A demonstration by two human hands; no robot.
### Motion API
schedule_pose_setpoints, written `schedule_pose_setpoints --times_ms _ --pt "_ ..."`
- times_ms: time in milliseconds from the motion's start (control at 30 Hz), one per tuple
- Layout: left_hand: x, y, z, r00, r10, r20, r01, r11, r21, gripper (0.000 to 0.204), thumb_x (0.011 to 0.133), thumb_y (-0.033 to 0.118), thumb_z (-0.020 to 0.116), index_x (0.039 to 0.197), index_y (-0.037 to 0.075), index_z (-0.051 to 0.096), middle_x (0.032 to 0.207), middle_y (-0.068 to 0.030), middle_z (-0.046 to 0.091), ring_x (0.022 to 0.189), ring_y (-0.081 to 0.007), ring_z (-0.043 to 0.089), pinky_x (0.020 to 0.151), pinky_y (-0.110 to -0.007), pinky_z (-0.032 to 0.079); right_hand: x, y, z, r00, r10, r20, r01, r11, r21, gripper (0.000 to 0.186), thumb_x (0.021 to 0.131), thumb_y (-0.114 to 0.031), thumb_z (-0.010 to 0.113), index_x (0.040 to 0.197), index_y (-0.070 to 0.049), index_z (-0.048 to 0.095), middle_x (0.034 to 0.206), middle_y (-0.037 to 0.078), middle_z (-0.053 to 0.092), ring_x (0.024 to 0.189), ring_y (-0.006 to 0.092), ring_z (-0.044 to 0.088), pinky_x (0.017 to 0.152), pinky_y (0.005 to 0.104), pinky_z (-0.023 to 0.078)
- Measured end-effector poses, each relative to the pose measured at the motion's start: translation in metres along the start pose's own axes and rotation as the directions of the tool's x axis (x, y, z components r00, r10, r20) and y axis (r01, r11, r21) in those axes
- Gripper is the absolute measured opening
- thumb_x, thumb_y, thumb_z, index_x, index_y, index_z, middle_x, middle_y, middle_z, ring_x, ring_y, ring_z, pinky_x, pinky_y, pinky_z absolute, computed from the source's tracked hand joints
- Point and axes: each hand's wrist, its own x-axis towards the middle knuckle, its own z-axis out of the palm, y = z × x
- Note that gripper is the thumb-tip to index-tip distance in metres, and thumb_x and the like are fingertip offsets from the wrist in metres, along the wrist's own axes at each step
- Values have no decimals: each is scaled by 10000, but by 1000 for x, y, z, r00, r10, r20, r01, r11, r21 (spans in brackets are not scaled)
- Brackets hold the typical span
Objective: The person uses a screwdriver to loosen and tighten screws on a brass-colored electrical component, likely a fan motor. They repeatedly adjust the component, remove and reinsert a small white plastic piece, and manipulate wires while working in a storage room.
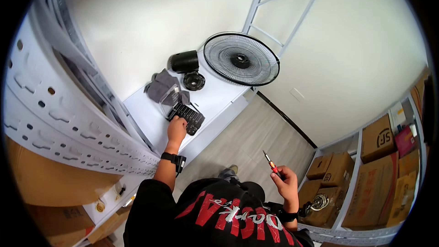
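Note:
My left hand (177, 129) is at the near left edge of a black tool-bit case (188, 115) lying open on the white shelf. Its fingers are bent together against the case; whether a small piece is pinched in them is hidden. In my right hand (286, 184), out over the floor, is a red and black screwdriver (273, 164), its metal tip slanting up and left. Behind the case lies a crumpled grey cloth (162, 86). A black fan motor housing (184, 62) rests near the wall, with a round black part (194, 81) in front of it.
A round black wire fan grille (247, 68) lies at the shelf's far right end, by a metal frame (263, 4). Perforated white shelving (59, 105) rises close on my left. To the right, shelves hold cardboard boxes (372, 192) and a coiled cable (320, 201).

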Motion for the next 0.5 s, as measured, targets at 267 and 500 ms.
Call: schedule_pose_setpoints --times_ms 267,500 --pt "8 10 -9 995 86 -43 -94 963 -252 86 788 -13 682 853 34 651 879 -111 577 756 -294 601 671 -367 503 0 9 2 998 55 9 -56 988 142 125 897 -72 678 955 -10 585 713 -55 516 636 28 437 563 204 357" --pt "15 39 -27 978 156 -136 -200 880 -430 86 847 -22 649 921 20 638 915 -74 577 684 -166 576 613 -279 473 1 3 9 998 -51 -34 56 983 175 193 906 -97 669 877 -60 482 738 -33 479 711 73 441 643 247 392"
